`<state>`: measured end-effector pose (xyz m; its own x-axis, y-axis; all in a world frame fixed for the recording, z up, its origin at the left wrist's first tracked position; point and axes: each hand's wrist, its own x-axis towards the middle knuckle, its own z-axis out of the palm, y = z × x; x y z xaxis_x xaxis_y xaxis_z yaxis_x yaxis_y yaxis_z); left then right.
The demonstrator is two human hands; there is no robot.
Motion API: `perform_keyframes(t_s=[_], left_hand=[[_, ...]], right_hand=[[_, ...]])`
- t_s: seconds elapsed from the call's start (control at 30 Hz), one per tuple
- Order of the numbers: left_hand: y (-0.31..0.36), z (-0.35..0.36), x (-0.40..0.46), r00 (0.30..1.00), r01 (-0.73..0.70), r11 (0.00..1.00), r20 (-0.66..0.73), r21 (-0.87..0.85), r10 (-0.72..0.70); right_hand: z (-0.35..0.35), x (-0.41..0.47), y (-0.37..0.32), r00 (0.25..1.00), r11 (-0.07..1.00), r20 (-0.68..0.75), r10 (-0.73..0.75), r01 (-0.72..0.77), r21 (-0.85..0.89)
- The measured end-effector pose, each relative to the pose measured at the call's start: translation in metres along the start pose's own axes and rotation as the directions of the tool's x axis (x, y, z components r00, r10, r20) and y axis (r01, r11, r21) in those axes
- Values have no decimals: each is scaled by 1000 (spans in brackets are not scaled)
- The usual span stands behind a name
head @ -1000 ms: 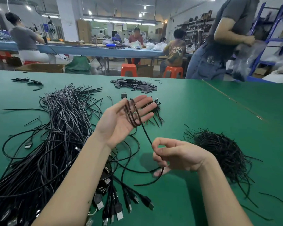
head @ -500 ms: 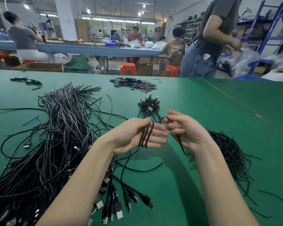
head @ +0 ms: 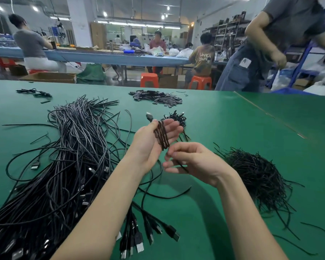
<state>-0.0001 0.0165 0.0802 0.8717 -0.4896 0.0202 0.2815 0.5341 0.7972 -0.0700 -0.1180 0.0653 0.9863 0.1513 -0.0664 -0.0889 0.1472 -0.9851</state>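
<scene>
A thin black USB cable (head: 162, 136) sits wound in several tight loops around the straight, pressed-together fingers (head: 174, 127) of a worker's left hand (head: 150, 145). Its silver-tipped plug (head: 149, 116) juts up past the thumb, which appears to pin that end against the forefinger. The hand is raised above the table with the palm turned up and to the right, and its forearm reaches in from the lower left.

Just below the coil, the right hand (head: 194, 162) pinches the cable's free run between its thumb and curled fingertips (head: 174, 150), and a short length shows dark across those fingers. The back of that hand faces up, the wrist is bent, and the forearm comes in from the lower right. The two hands are nearly touching.

Under them lies the green-topped worktable (head: 233, 132). A large heap of loose black cables (head: 73, 156) spreads to the left, with plugs fanned out near the front edge. A bristling mound of short black wire ties (head: 251, 173) lies to the right, near the right wrist. Just behind the left fingertips sits a small cluster of bundled black cables (head: 176, 118). Farther back is a pile of flat dark rectangular pieces (head: 156, 98).
</scene>
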Motion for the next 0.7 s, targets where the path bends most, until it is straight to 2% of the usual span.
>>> perform_keyframes(t_s=[0.07,0.17,0.2,0.3,0.37,0.47,0.57,0.7], left_hand=[[-2,-1,2,999,-8,998,-37,-60,6],[-4,-3,1,999,36,995,-32,-93,-40],[-3,-5,0,998,58,992,-6,-109,-59],[-1,-9,-3,980,151,978,155,-143,-128],[-2,-9,-4,955,198,972,248,-125,-163],[-3,-10,-7,940,206,975,293,-82,-174],[-2,-12,-10,924,207,978,337,-38,-182],[-1,-13,-13,883,234,972,423,-14,-206]], right_hand=[[-3,1,7,999,999,25,39,-40,9],[-11,1,11,997,992,43,59,-53,-114],[-14,1,10,998,992,28,57,-54,-113],[-21,0,6,994,997,-104,18,-10,74],[-21,1,0,988,998,-144,-57,61,19],[-17,4,-4,968,991,-221,-121,107,-77],[-17,3,-3,988,998,-144,-54,52,-18],[-23,1,-3,995,996,-59,-85,86,18]])
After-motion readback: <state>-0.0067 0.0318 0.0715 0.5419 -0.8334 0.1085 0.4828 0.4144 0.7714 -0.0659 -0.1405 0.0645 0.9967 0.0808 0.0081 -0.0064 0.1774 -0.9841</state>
